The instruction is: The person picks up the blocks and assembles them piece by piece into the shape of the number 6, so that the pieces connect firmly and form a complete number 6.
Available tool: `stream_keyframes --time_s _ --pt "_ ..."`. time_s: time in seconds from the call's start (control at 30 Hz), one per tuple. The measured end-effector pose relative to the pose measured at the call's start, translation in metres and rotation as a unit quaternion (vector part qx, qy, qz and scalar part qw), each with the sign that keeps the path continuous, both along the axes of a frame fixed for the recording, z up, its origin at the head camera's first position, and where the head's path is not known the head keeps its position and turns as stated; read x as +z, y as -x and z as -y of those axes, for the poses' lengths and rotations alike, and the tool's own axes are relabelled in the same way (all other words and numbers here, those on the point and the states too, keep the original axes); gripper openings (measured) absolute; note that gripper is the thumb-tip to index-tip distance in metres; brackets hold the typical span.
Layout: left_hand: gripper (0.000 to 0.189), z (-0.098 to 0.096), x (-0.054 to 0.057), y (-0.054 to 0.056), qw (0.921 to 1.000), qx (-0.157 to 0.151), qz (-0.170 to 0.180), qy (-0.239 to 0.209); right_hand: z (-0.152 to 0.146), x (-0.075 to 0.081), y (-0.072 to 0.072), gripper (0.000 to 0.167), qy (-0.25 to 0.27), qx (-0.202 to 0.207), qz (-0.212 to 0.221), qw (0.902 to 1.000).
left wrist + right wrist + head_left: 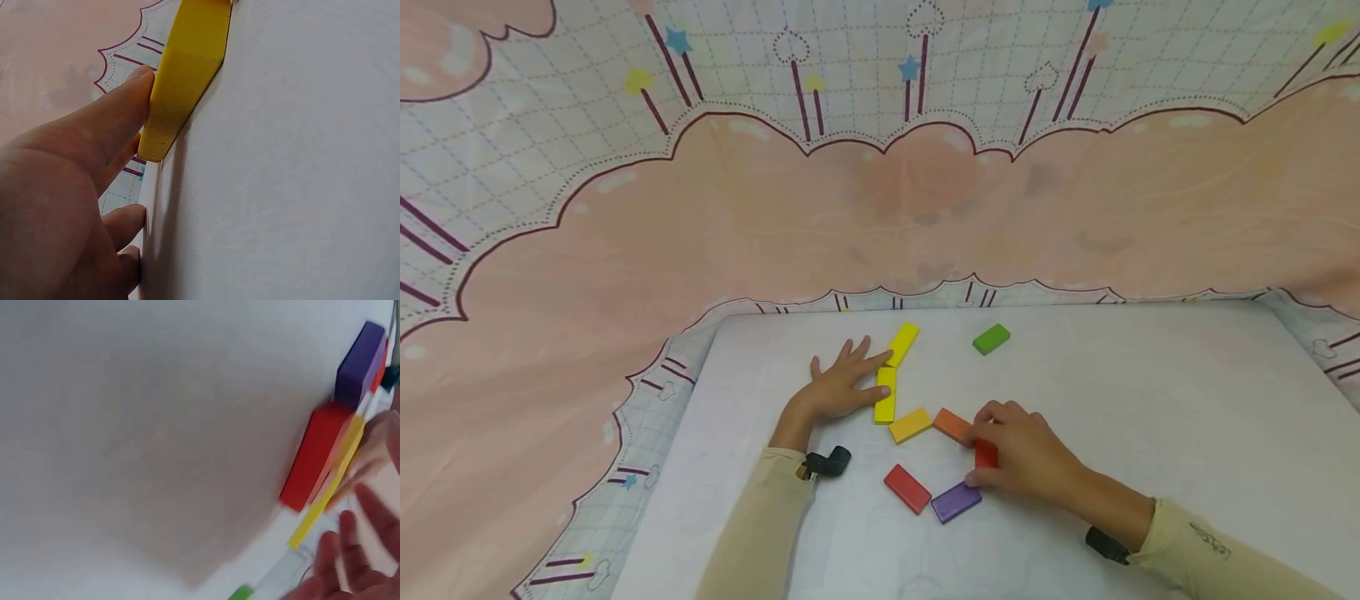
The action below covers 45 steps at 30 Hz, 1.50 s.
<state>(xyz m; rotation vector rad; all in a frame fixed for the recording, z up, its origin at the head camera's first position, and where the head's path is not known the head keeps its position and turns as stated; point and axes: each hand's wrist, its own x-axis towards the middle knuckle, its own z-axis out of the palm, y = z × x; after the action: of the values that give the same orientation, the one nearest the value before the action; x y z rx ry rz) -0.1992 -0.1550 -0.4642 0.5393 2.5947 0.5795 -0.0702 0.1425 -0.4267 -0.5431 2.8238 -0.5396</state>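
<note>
one white tabletop, pink cloth behind

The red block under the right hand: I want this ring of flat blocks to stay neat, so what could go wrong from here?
The right hand grips the red block, close between the orange block and purple block; shifting it could knock either one out of line. The left hand lies flat with fingertips at the yellow blocks, so a small slip might push them askew.
</note>
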Motion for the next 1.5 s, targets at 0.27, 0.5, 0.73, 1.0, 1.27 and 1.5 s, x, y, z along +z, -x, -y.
stream_keyframes --time_s 0.27,0.5,0.73,1.0,1.27,1.5 --pt "0.070 0.001 0.000 0.000 1.0000 0.002 0.003 0.004 -0.017 -0.004 0.003 0.048 0.002 -0.075 0.052 0.9958" --pt "0.070 0.002 -0.002 0.000 1.0000 0.002 0.000 0.000 -0.017 -0.006 0.001 0.046 0.018 -0.072 0.052 0.9959" --pt "0.070 0.002 -0.002 0.000 1.0000 0.002 0.000 -0.003 -0.015 -0.004 -0.002 0.045 0.032 -0.058 0.033 0.9973" --pt "0.070 0.001 0.000 -0.001 1.0000 0.005 0.004 -0.007 -0.006 -0.006 -0.010 0.037 0.046 0.040 0.012 0.9981" --pt "0.070 0.001 -0.001 -0.001 1.0000 0.004 0.003 -0.004 0.000 -0.009 -0.012 0.028 0.035 0.068 0.028 0.9967" --pt "0.070 0.000 -0.001 0.000 1.0000 0.003 0.002 -0.004 0.002 -0.009 -0.013 0.027 0.036 0.067 0.035 0.9965"
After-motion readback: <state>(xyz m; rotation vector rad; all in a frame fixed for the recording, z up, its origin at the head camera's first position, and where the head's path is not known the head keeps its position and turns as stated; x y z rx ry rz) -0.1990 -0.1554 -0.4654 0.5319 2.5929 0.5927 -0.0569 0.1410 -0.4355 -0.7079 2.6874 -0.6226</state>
